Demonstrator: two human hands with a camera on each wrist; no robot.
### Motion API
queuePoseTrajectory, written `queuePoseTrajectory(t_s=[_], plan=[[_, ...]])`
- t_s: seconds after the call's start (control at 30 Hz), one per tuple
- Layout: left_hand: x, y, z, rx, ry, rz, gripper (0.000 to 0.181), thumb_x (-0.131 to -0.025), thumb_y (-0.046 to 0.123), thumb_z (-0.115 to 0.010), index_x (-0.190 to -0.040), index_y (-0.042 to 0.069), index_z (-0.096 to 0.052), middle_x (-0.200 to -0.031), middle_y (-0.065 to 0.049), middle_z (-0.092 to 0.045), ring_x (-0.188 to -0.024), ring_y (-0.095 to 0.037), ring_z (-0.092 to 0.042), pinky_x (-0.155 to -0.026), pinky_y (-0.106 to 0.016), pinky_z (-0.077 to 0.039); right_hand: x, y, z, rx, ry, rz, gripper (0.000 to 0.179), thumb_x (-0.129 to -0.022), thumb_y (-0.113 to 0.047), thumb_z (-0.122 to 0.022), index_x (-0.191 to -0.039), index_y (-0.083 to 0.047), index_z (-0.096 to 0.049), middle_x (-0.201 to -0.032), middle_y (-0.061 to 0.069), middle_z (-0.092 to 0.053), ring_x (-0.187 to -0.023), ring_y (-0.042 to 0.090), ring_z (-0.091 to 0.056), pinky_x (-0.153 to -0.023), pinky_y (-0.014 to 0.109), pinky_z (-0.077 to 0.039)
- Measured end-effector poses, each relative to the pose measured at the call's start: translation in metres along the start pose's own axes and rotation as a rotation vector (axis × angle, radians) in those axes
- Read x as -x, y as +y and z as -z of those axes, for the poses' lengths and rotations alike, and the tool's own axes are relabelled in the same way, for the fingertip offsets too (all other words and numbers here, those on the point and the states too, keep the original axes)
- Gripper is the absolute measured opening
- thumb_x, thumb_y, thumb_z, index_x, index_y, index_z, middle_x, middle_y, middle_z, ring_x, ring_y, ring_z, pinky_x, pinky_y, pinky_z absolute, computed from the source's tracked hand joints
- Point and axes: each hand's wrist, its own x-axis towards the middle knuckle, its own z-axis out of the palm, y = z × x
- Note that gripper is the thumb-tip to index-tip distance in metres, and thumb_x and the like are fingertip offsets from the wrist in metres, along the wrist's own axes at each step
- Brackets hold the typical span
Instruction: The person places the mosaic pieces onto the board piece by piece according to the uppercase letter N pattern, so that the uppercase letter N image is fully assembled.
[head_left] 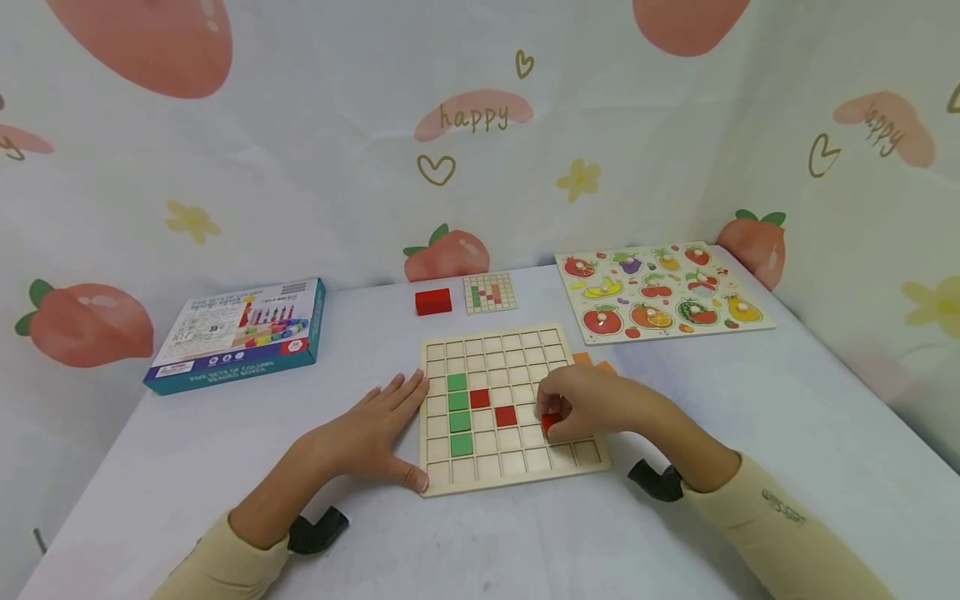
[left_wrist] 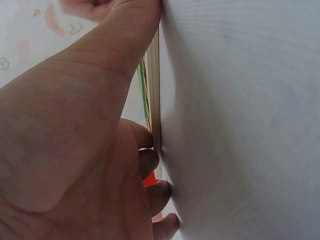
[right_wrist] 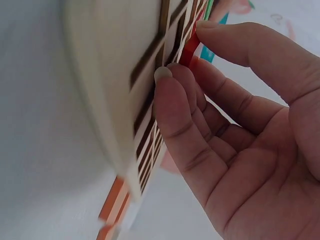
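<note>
A wooden grid board [head_left: 517, 477] lies flat on the table. Several green square tiles [head_left: 459, 401] stand in one column of it, and two red tiles [head_left: 506, 416] sit diagonally to their right. My left hand [head_left: 371, 437] rests along the board's left edge, fingers spread, with the thumb at its near corner. Over the right part of the grid, my right hand [head_left: 592, 404] pinches another red tile [right_wrist: 189, 49] between thumb and finger. The tile is tilted in the right wrist view; whether it touches its square cannot be told.
Behind the board are a red block [head_left: 433, 302] and a small pattern card [head_left: 491, 292]. Orange pieces [head_left: 582, 358] lie partly hidden beyond the right hand. A fruit puzzle board [head_left: 667, 292] is at the back right, and a teal-edged box [head_left: 238, 333] at the back left.
</note>
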Motion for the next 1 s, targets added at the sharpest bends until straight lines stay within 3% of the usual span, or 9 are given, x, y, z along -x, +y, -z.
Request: queuePoseTrajectory(t_s=[0.33, 0.53, 0.73, 1.0], plan=[[0.000, 0.000, -0.002, -0.004, 0.001, 0.004, 0.134, -0.064, 0.079, -0.073, -0.162, 0.010, -0.013, -0.168, -0.008, -0.007, -0.152, -0.036, -0.001, -0.119, -0.057, -0.011, -0.017, -0.014, -0.012, 0.055, -0.018, 0.066, 0.013, -0.083, -0.012, -0.082, -0.084, -0.016, -0.069, -0.077, -0.008, -0.059, -0.074, 0.011, -0.053, -0.068, 0.027, -0.050], [-0.001, -0.001, -0.001, -0.002, 0.002, -0.003, 0.133, -0.065, 0.078, -0.074, -0.162, 0.009, -0.013, -0.168, -0.008, -0.007, -0.152, -0.036, -0.002, -0.119, -0.057, -0.011, -0.019, -0.020, -0.014, 0.088, 0.002, 0.063, 0.020, -0.084, -0.011, -0.082, -0.074, -0.019, -0.067, -0.072, -0.011, -0.056, -0.070, 0.009, -0.050, -0.065, 0.026, -0.046], [0.000, 0.000, -0.001, -0.003, -0.004, 0.007, 0.134, -0.064, 0.078, -0.074, -0.162, 0.010, -0.013, -0.168, -0.008, -0.007, -0.152, -0.036, -0.001, -0.119, -0.057, -0.010, -0.016, -0.025, -0.017, 0.095, 0.027, 0.036, 0.019, -0.084, -0.007, -0.082, -0.074, -0.017, -0.069, -0.074, -0.010, -0.056, -0.072, 0.010, -0.050, -0.065, 0.026, -0.047], [-0.001, -0.002, -0.002, -0.008, 0.001, -0.002, 0.133, -0.065, 0.079, -0.073, -0.162, 0.010, -0.012, -0.168, -0.008, -0.007, -0.152, -0.036, -0.001, -0.119, -0.057, -0.011, -0.006, -0.011, -0.009, -0.038, 0.038, 0.029, 0.010, -0.088, -0.006, -0.076, -0.091, -0.015, -0.073, -0.087, -0.010, -0.063, -0.079, 0.009, -0.058, -0.073, 0.027, -0.052]])
